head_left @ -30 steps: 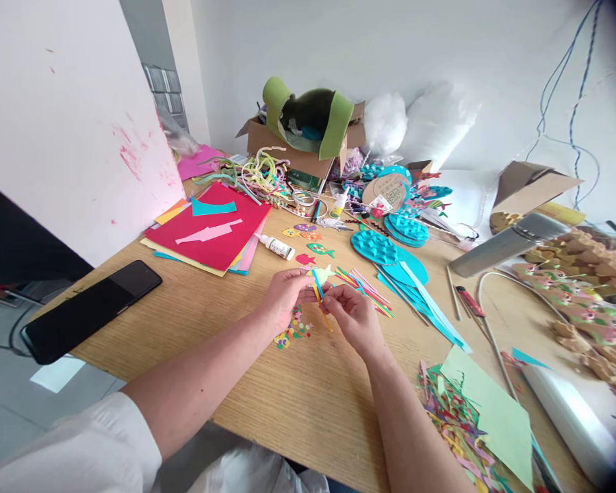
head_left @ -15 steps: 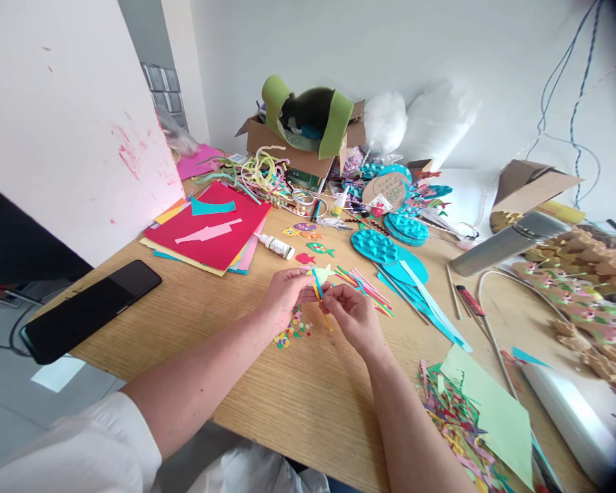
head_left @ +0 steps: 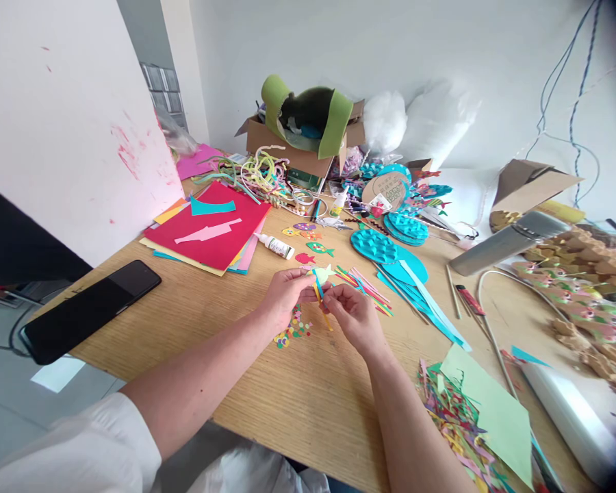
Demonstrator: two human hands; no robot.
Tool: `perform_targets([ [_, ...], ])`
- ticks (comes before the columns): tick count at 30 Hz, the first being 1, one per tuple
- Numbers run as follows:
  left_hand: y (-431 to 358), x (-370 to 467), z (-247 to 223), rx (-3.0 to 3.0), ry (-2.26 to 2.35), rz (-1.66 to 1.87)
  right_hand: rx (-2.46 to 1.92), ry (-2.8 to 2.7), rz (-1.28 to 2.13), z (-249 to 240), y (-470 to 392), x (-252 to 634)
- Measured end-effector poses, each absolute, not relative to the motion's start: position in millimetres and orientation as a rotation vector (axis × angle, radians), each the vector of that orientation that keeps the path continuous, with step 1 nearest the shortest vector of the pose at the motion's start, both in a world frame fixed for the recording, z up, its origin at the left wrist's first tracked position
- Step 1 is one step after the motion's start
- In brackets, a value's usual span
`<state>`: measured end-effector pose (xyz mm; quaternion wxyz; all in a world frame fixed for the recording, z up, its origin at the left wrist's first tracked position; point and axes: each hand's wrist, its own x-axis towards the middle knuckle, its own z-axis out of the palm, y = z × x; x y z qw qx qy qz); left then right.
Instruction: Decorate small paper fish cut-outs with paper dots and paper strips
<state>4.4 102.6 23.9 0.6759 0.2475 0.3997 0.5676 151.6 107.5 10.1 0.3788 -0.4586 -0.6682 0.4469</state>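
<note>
Two strips, blue (head_left: 318,286) and yellow (head_left: 327,318), are pinched by the nearly closed right hand (head_left: 352,316) against a pale green paper fish (head_left: 324,274), held above the table (head_left: 246,356) in the left hand's (head_left: 286,294) partly curled fingers.

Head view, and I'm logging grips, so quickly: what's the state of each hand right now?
Left hand: closed, fingers holding the pale green fish.
Right hand: closed, fingers pinching the strips.
</note>
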Motion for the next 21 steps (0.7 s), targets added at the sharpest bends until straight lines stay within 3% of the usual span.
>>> perform_targets([
  [21,101.4,4.2,25.1,0.551,0.881,1.281,-1.171,-1.702,1.142,11.9,107.7,151.8],
])
